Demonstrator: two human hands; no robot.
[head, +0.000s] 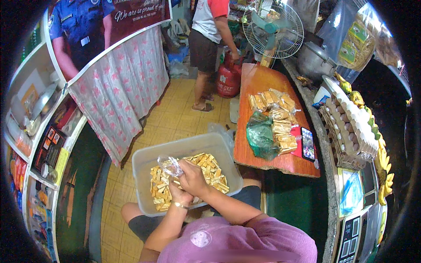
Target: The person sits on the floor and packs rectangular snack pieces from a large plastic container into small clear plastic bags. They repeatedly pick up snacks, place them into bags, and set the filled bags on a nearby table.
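Over a translucent plastic tub [227,149] on my lap, my right hand [192,177] grips a clear plastic bag [170,166], whose crumpled open end sticks out to the left. My left hand [180,193], with a gold-coloured band at the wrist, is cupped under the right one around the lower part of the bag. Its fingers are partly covered, and what the bag contains is mostly hidden. Loose flat golden snack pieces [210,167] cover the tub's bottom, beneath and around both hands.
A wooden table [263,75] to the right bears filled snack packs [283,128], a green plastic bag [261,134] and a phone [308,144]. Beyond stand an electric fan [271,28], a red gas cylinder [228,79] and a person [207,36]. Egg trays [348,131] line the right-hand counter.
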